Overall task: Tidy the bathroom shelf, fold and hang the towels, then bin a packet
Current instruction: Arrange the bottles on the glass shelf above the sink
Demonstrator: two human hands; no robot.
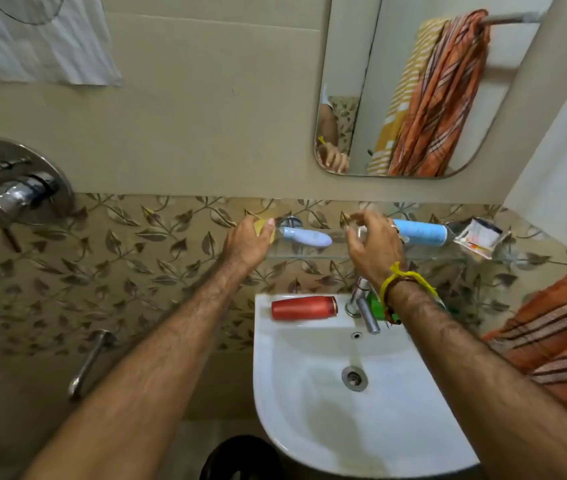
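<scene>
Up on the glass shelf (413, 253) several things lie on their sides: one pale blue-white bottle (306, 236) with a rounded end, one light blue tube (420, 232) further right, and one crumpled clear packet (479, 236) with red and white print at the shelf's right end. The left hand (245, 242) grips a yellow object (264, 227) at the shelf's left end, thumb curled over it; most of that object is hidden. The right hand (373, 244) hovers over the shelf's middle with fingers bent round something small and clear; what it is, and whether they truly pinch it, cannot be told. A yellow thread (410, 278) circles that wrist.

Below, one red bottle (304, 307) lies flat on the rim of the white sink (275, 393), left of the single chrome tap (365, 308); a green item (375, 306) sits partly hidden behind the right wrist. One orange striped towel (559, 327) shows at the right edge. The mirror (361, 64) reflects two towels on a rail, one orange, one yellow.
</scene>
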